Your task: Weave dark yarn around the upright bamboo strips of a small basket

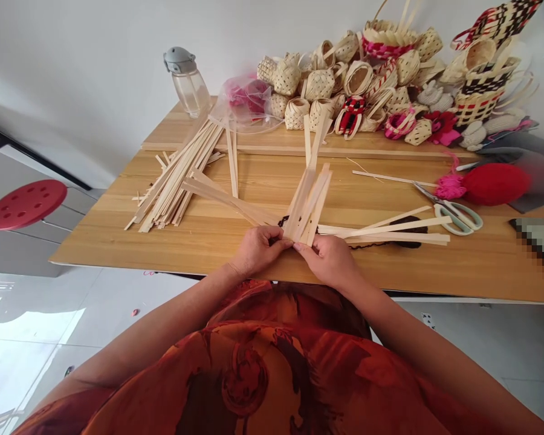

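Between my two hands is a partly woven piece of pale wood strips [304,211], its loose strips fanning out to the left, upward and to the right. My left hand [259,246] pinches its near left edge, thumb and fingers pressed together. Gripping the near right edge is my right hand [332,257], its thumb close to the left thumb. Dark cord shows on both sides of the weave, and a dark brown bundle [410,235] lies under the strips on the right. My fingers hide part of the woven base.
A pile of loose strips [181,181] lies left on the table [113,232]. Behind it stand a bottle [188,84] and a plastic bag [245,103]. Many small woven baskets [320,84] line the back. Scissors [453,211] and a red yarn ball [496,183] are right; a red stool [26,204] stands left.
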Demonstrator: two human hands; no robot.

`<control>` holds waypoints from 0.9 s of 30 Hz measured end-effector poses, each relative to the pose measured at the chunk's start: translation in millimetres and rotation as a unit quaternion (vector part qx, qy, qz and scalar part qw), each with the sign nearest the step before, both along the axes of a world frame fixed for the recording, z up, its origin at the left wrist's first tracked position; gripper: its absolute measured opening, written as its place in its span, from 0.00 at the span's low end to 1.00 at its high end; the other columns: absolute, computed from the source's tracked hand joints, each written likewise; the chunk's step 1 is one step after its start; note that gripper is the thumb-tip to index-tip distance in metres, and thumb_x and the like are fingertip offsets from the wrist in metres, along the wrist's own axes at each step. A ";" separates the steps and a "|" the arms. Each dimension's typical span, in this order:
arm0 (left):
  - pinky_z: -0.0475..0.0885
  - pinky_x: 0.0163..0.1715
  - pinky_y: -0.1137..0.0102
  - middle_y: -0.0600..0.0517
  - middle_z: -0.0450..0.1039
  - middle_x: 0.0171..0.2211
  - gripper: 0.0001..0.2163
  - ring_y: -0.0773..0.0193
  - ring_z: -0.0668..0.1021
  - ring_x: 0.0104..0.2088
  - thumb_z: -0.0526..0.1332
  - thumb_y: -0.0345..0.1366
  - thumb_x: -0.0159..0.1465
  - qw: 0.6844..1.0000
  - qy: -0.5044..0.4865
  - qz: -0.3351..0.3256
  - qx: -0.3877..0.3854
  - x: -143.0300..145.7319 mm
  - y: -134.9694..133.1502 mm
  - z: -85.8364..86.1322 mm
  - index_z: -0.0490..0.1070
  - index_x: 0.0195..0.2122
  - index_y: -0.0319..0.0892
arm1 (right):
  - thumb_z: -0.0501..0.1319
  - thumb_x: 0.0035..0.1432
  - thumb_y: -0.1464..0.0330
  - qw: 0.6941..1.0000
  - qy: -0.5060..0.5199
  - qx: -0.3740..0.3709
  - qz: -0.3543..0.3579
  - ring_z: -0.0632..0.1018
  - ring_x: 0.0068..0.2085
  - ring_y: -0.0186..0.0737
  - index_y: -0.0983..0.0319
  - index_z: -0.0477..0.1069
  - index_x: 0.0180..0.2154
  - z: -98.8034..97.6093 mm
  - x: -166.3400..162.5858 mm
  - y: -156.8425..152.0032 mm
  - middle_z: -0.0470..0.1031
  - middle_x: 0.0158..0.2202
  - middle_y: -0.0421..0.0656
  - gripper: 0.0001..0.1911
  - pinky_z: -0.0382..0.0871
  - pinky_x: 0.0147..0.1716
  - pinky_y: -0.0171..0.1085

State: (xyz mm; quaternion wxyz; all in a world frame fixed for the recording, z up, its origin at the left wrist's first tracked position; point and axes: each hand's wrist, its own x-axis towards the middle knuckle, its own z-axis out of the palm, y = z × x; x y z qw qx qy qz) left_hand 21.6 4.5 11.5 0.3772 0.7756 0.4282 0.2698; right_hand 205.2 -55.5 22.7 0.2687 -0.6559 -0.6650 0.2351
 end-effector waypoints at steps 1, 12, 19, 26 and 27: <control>0.64 0.28 0.74 0.55 0.73 0.23 0.12 0.67 0.72 0.26 0.63 0.41 0.62 1.000 0.004 0.009 0.000 1.5 0.4 0.0 0.77 0.26 0.39 | 0.59 0.62 0.58 1.000 -0.012 -0.009 -0.017 0.70 0.24 0.38 0.63 0.79 0.27 -0.9 -0.2 3.1 0.76 0.22 0.45 0.19 0.55 0.25 0.36; 0.70 0.37 0.71 0.52 0.82 0.33 0.09 0.61 0.79 0.35 0.65 0.41 0.62 0.992 -0.100 -0.016 -0.072 -0.8 0.4 -8.1 0.81 0.33 0.41 | 0.60 0.60 0.53 0.998 0.044 -0.023 -0.023 0.62 0.22 0.33 0.62 0.76 0.24 1.7 5.6 -2.1 0.65 0.18 0.37 0.22 0.52 0.23 0.35; 0.68 0.31 0.72 0.54 0.78 0.26 0.10 0.64 0.76 0.29 0.64 0.41 0.61 0.997 -0.041 -0.010 -0.063 -1.6 6.1 -4.7 0.78 0.28 0.39 | 0.58 0.61 0.51 0.999 0.017 -0.015 -0.042 0.58 0.21 0.32 0.61 0.63 0.16 -2.4 4.8 2.8 0.56 0.16 0.36 0.28 0.47 0.23 0.36; 0.69 0.34 0.71 0.52 0.80 0.29 0.09 0.62 0.78 0.32 0.65 0.39 0.60 0.991 -0.091 -0.055 -0.078 -7.1 8.9 -6.4 0.80 0.29 0.39 | 0.63 0.57 0.52 0.997 0.058 -0.008 -0.049 0.60 0.22 0.32 0.62 0.74 0.23 1.1 4.7 -5.6 0.60 0.18 0.35 0.21 0.50 0.23 0.34; 0.69 0.34 0.72 0.52 0.79 0.28 0.09 0.62 0.77 0.31 0.66 0.39 0.60 0.992 -0.086 -0.054 -0.076 -7.3 9.6 -6.1 0.79 0.28 0.39 | 0.63 0.58 0.52 0.997 0.056 -0.007 -0.053 0.60 0.22 0.32 0.63 0.73 0.22 0.3 4.9 -5.4 0.59 0.17 0.35 0.23 0.50 0.23 0.34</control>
